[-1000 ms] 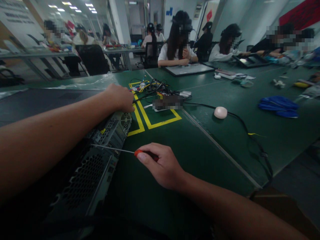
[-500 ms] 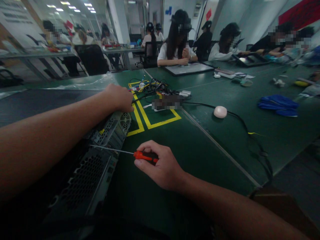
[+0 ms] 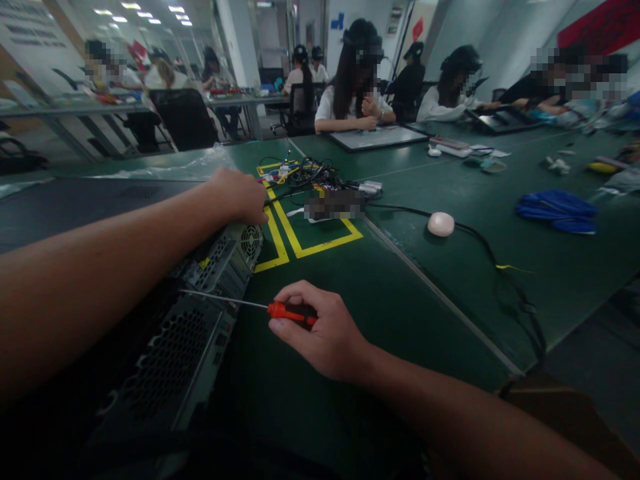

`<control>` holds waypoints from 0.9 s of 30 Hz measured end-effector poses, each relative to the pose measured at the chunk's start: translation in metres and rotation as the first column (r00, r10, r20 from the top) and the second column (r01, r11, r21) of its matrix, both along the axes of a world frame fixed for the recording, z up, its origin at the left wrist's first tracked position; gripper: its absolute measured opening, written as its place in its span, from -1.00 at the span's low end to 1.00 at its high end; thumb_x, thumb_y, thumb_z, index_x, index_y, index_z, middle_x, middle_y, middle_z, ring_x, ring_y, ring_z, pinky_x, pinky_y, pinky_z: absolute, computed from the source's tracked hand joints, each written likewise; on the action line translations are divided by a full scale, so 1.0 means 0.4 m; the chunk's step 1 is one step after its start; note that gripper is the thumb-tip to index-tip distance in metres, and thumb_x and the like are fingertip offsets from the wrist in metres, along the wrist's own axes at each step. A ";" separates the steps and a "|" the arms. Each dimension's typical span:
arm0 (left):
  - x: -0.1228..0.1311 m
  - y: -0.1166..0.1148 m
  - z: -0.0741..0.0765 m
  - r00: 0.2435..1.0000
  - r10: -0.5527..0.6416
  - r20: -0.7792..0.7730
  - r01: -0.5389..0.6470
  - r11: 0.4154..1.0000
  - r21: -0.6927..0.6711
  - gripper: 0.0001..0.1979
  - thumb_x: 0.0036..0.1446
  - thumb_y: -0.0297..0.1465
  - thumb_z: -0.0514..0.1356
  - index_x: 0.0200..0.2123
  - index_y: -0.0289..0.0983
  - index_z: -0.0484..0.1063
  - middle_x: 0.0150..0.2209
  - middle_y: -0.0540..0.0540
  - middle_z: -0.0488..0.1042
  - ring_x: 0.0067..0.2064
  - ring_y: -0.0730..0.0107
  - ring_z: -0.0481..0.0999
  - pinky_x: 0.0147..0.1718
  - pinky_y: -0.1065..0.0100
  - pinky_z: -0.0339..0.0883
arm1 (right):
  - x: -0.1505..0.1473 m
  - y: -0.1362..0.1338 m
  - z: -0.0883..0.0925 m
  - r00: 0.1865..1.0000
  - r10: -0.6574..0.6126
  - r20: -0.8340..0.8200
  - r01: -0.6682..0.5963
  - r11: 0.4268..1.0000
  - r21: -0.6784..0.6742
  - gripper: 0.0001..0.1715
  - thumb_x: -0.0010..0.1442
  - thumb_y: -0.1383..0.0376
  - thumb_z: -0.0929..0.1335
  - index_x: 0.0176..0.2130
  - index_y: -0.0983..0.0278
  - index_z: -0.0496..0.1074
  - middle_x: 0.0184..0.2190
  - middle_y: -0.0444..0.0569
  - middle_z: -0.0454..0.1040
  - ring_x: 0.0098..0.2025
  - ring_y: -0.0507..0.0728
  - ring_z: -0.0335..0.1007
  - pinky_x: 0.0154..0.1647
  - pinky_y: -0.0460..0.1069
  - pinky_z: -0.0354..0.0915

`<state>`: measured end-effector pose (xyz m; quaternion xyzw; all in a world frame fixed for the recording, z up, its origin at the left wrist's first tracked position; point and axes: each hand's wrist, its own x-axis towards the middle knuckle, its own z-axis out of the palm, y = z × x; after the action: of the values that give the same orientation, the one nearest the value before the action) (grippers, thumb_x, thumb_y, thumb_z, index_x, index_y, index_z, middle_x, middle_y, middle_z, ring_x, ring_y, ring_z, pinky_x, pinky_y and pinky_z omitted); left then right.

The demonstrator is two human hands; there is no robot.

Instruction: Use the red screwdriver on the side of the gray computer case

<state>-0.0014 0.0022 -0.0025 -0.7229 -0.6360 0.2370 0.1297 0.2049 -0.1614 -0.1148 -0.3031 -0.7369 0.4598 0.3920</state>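
A grey computer case (image 3: pixel 200 320) lies on its side on the green table (image 3: pixel 400 293), its perforated rear panel and fan grille facing me. My left hand (image 3: pixel 240 195) rests curled over the case's far top corner, gripping it. My right hand (image 3: pixel 323 330) is closed round the red and black handle of a screwdriver (image 3: pixel 250 304). The thin metal shaft runs left, and its tip touches the case's rear panel.
Beyond the case, yellow tape outlines hold a tangle of cables (image 3: pixel 310 175). A pink round object (image 3: pixel 441 224) on a black cord and blue cloth (image 3: pixel 557 210) lie to the right. Several people sit at the far side of the table.
My right fingers have shifted on the screwdriver handle, baring more of its red part. The left hand and the case have not moved.
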 end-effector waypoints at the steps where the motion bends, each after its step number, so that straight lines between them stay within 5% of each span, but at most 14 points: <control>1: 0.000 0.000 0.000 1.000 0.014 -0.002 -0.014 1.000 0.003 -0.32 0.26 -0.01 0.19 0.30 -0.24 0.64 0.22 -0.41 0.68 0.25 -0.32 0.62 0.18 -0.11 0.48 | 0.000 0.000 0.000 1.000 0.001 0.004 -0.001 1.000 -0.005 -0.82 0.34 0.23 0.52 -0.09 0.22 0.54 -0.37 -0.20 0.54 -0.39 0.04 0.41 -0.26 -0.03 0.32; 6: -0.001 -0.004 0.001 1.000 -0.009 0.024 0.009 1.000 0.011 -0.29 0.28 0.00 0.18 0.29 -0.34 0.64 0.23 -0.47 0.67 0.21 -0.35 0.62 0.14 -0.15 0.48 | 0.001 -0.001 0.003 1.000 0.011 0.015 -0.011 1.000 -0.014 -0.82 0.34 0.22 0.52 -0.09 0.21 0.54 -0.36 -0.18 0.56 -0.38 0.05 0.42 -0.27 -0.03 0.33; 18: -0.023 0.026 -0.020 0.995 -0.007 0.103 0.004 0.999 0.037 -0.34 0.14 0.02 0.28 0.21 -0.17 0.71 0.12 -0.40 0.73 0.20 -0.36 0.63 0.14 -0.15 0.48 | -0.001 0.000 0.005 1.000 0.012 0.008 -0.012 1.000 -0.012 -0.81 0.33 0.21 0.52 -0.09 0.21 0.54 -0.36 -0.18 0.53 -0.39 0.05 0.40 -0.27 -0.02 0.33; 27: 0.006 -0.007 0.004 1.000 -0.004 -0.015 0.004 1.000 0.008 -0.35 0.29 -0.05 0.17 0.29 -0.27 0.65 0.18 -0.43 0.70 0.20 -0.29 0.65 0.16 -0.13 0.50 | 0.002 -0.001 0.004 1.000 0.008 0.012 -0.008 1.000 -0.019 -0.81 0.35 0.20 0.52 -0.08 0.21 0.55 -0.36 -0.18 0.54 -0.39 0.05 0.41 -0.28 -0.03 0.33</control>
<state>0.0010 -0.0008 -0.0008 -0.7218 -0.6344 0.2397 0.1379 0.2058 -0.1618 -0.1134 -0.3066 -0.7361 0.4666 0.3827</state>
